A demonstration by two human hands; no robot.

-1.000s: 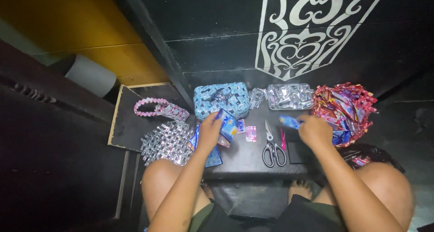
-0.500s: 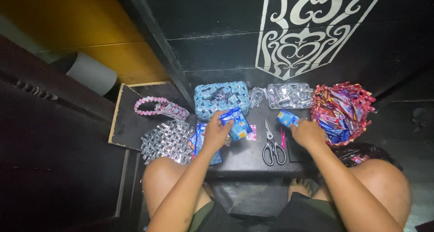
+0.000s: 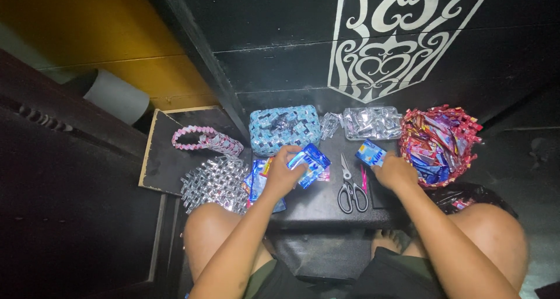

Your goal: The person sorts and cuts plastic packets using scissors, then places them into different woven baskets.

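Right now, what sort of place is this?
Probably a home craft spot on a dark wooden floor: woven wrapper basket, woven blue pouch, scissors. Left hand and right hand each hold a blue wrapper.

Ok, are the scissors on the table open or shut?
Shut. The scissors lie flat on the black table, blades together pointing away, untouched between both hands.

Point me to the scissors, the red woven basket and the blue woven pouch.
scissors [image 3: 351,189]: head view, on the pivot just above the black handles.
red woven basket [image 3: 466,137]: head view, on its right rim.
blue woven pouch [image 3: 283,127]: head view, middle of its top face.
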